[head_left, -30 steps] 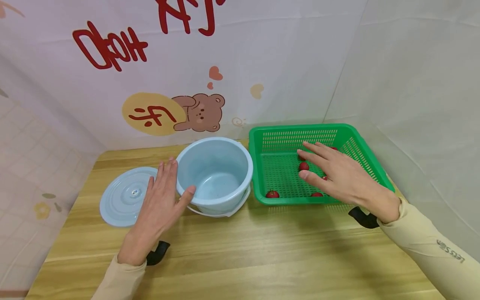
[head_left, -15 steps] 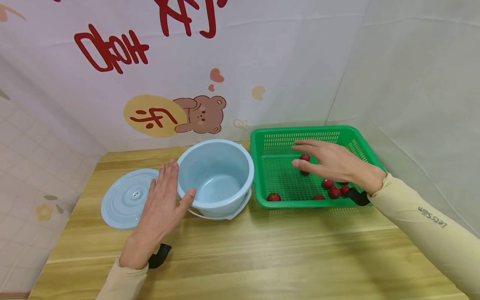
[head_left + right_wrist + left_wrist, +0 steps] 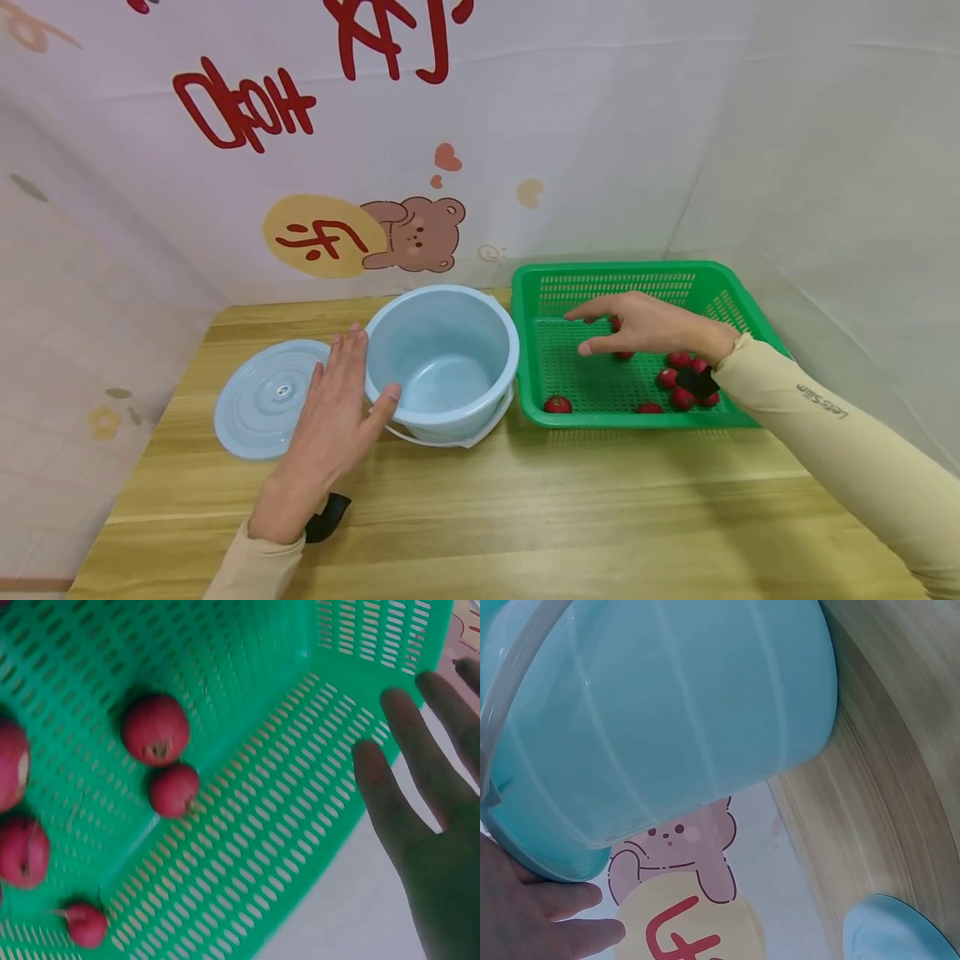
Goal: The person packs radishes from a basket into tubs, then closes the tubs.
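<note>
My left hand [image 3: 330, 417] lies along the near left side of a light-blue bucket [image 3: 442, 423], its fingers straight and its fingertips right at the rim. In the left wrist view, the fingers [image 3: 574, 900] show beside that rim and the pale handle [image 3: 517, 682]. Over the green basket [image 3: 527, 350] hovers my right hand [image 3: 645, 323], thumb and fingers spread and holding nothing. Below it are several small red radishes [image 3: 682, 399], partly hidden by the hand and wrist. Two radishes [image 3: 155, 729] sit together by a slotted wall in the right wrist view.
A round blue lid [image 3: 258, 400] lies flat on the wooden table [image 3: 480, 517], left of the bucket. Behind the table rises a white printed backdrop [image 3: 600, 167] with a bear on it. Another pale sheet [image 3: 847, 250] hangs on the right.
My right hand has shifted left over the basket and turned more side-on, uncovering more radishes. The left hand keeps its place at the bucket. The head view has shifted slightly.
</note>
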`<action>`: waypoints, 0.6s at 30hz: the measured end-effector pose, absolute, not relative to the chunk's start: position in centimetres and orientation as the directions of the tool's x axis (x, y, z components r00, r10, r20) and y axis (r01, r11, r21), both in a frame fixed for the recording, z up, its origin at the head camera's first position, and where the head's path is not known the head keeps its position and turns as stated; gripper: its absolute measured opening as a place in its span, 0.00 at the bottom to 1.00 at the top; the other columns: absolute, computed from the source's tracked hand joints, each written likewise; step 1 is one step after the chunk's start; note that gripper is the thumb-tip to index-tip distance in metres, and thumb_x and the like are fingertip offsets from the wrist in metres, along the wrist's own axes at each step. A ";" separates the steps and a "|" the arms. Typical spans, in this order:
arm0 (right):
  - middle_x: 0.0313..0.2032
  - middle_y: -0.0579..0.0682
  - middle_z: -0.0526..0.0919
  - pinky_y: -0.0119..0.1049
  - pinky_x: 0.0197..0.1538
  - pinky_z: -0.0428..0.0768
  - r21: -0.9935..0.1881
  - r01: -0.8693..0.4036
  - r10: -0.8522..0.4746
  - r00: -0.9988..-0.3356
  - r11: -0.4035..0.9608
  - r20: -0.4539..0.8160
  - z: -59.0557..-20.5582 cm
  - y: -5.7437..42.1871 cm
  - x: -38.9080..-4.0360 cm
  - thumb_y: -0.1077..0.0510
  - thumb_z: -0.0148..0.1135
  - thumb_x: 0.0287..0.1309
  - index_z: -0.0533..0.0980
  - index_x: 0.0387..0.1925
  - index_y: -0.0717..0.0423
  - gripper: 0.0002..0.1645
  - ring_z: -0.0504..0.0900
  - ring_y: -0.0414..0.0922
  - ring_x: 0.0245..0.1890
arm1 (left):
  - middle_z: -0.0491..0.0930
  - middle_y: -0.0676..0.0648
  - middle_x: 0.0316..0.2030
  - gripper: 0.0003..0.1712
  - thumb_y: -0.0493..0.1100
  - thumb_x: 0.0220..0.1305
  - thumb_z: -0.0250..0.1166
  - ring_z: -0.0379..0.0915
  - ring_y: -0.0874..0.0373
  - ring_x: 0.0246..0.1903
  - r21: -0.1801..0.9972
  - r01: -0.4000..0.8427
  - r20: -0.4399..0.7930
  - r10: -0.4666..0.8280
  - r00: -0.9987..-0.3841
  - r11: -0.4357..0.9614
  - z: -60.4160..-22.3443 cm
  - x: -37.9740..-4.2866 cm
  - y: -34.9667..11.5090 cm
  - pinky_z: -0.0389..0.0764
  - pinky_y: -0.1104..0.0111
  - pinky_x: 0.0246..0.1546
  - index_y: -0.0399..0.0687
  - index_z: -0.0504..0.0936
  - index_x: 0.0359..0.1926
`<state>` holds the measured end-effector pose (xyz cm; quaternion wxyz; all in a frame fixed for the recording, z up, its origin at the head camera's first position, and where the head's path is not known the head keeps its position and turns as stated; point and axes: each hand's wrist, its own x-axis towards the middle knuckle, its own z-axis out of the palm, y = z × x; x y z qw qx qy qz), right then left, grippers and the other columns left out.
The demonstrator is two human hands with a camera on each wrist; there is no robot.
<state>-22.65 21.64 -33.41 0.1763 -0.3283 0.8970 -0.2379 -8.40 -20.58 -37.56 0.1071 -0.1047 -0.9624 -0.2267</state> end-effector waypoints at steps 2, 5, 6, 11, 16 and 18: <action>0.66 0.50 0.78 0.47 0.54 0.81 -0.577 -0.476 -0.681 -0.704 0.664 -0.202 -34.0 21.3 -22.9 0.37 0.69 0.63 0.76 0.69 0.46 0.37 0.84 0.51 0.50 | 0.45 0.38 0.82 0.49 0.62 0.77 0.52 0.38 0.38 0.80 0.416 0.246 0.246 0.152 -0.957 0.876 -37.5 -8.3 -20.6 0.47 0.34 0.73 0.35 0.46 0.82; 0.67 0.50 0.78 0.51 0.60 0.79 -0.626 -0.447 -0.707 -0.663 0.638 -0.247 -34.8 20.9 -23.3 0.40 0.71 0.63 0.76 0.69 0.47 0.37 0.79 0.54 0.62 | 0.45 0.39 0.82 0.49 0.62 0.77 0.51 0.37 0.39 0.80 0.419 0.241 0.236 0.151 -0.960 0.875 -37.5 -8.3 -20.6 0.46 0.35 0.74 0.36 0.45 0.82; 0.67 0.50 0.77 0.53 0.62 0.78 -0.646 -0.432 -0.716 -0.647 0.629 -0.264 -35.1 20.7 -23.4 0.41 0.71 0.63 0.76 0.69 0.48 0.37 0.77 0.56 0.65 | 0.44 0.39 0.82 0.49 0.62 0.77 0.51 0.37 0.39 0.80 0.421 0.239 0.234 0.150 -0.961 0.875 -37.5 -8.2 -20.6 0.46 0.35 0.74 0.36 0.45 0.82; 0.70 0.56 0.74 0.52 0.65 0.77 -0.753 -0.339 -0.774 -0.534 0.565 -0.340 -36.3 19.8 -23.6 0.48 0.72 0.64 0.74 0.70 0.57 0.37 0.74 0.63 0.66 | 0.45 0.39 0.82 0.50 0.63 0.77 0.51 0.39 0.39 0.80 0.425 0.241 0.242 0.147 -0.959 0.872 -37.7 -8.2 -20.6 0.47 0.36 0.74 0.36 0.45 0.82; 0.71 0.58 0.72 0.48 0.62 0.80 -0.798 -0.249 -0.796 -0.447 0.549 -0.408 -37.1 19.2 -23.5 0.52 0.71 0.65 0.70 0.72 0.62 0.39 0.73 0.65 0.67 | 0.45 0.39 0.82 0.50 0.64 0.76 0.52 0.40 0.38 0.80 0.423 0.244 0.253 0.145 -0.957 0.873 -37.8 -8.3 -20.7 0.48 0.35 0.74 0.36 0.45 0.82; 0.71 0.59 0.72 0.48 0.63 0.79 -0.802 -0.233 -0.799 -0.427 0.550 -0.424 -37.4 19.0 -23.4 0.53 0.71 0.65 0.70 0.72 0.63 0.38 0.73 0.65 0.68 | 0.45 0.38 0.82 0.51 0.64 0.76 0.52 0.40 0.37 0.80 0.423 0.246 0.255 0.146 -0.956 0.872 -37.8 -8.3 -20.8 0.49 0.35 0.73 0.36 0.46 0.82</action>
